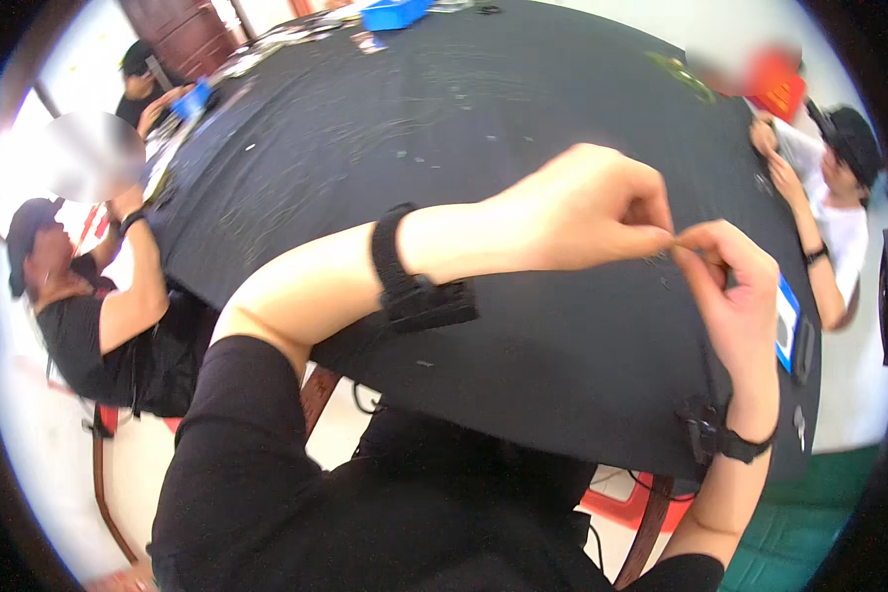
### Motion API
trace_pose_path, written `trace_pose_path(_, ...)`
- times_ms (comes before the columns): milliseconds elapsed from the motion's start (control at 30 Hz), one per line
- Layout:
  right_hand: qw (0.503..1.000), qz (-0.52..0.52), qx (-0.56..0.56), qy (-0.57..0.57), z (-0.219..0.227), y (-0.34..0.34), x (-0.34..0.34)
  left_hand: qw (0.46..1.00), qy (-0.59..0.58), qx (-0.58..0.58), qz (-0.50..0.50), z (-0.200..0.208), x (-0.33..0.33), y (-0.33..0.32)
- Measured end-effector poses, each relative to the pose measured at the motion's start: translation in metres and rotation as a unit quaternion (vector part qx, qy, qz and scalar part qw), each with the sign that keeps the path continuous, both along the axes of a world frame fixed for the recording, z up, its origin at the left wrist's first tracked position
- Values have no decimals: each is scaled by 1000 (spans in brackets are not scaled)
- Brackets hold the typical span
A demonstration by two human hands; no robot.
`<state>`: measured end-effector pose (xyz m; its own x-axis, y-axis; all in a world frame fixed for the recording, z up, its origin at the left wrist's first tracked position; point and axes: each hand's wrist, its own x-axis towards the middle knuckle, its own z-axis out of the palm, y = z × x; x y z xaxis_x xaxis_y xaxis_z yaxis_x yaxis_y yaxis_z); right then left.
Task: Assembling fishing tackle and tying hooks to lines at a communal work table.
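Note:
My left hand (pixel 597 212) reaches across to the right over the black-covered table, its fingers curled and thumb pressed to the fingertips. Facing it, my right hand (pixel 735 271) pinches thumb against forefinger. The fingertips of both hands meet, and whatever lies between them is too small to make out. A black strap with a dark block (pixel 429 301) is round my left wrist. Another black strap (pixel 745 444) circles my right wrist.
The black tablecloth (pixel 523 365) carries scattered small clear bits and thin strands. A blue bin (pixel 395 14) stands at the far edge. Beside my right forearm lie a blue-and-white flat item (pixel 786 321) and a dark slab (pixel 805 350). Co-workers sit left and right.

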<state>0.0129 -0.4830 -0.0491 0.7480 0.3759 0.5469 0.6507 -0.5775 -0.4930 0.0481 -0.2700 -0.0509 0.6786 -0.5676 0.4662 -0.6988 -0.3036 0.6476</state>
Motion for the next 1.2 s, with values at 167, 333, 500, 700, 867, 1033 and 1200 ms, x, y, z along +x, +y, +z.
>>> trace_pose_path(167,976,25,111,187,0,-23,18,998,-46,18,37,10,-4,9)
trace_pose_path(333,965,19,151,214,5,-39,19,985,-78,116,98,52,-10,32)
trace_pose_path(500,965,76,121,219,2,-21,16,977,90,138,132,71,-32,96)
trace_pose_path(700,958,129,89,238,1,-11,2,927,173,206,260,73,-30,198)
trace_pose_path(867,950,117,70,282,-3,-11,5,878,148,93,445,52,-18,318)
trace_pose_path(1033,948,119,62,288,-6,-13,7,816,155,92,550,14,-45,397)
trace_pose_path(1200,949,115,52,289,-8,-9,9,737,282,102,605,-23,-74,429)
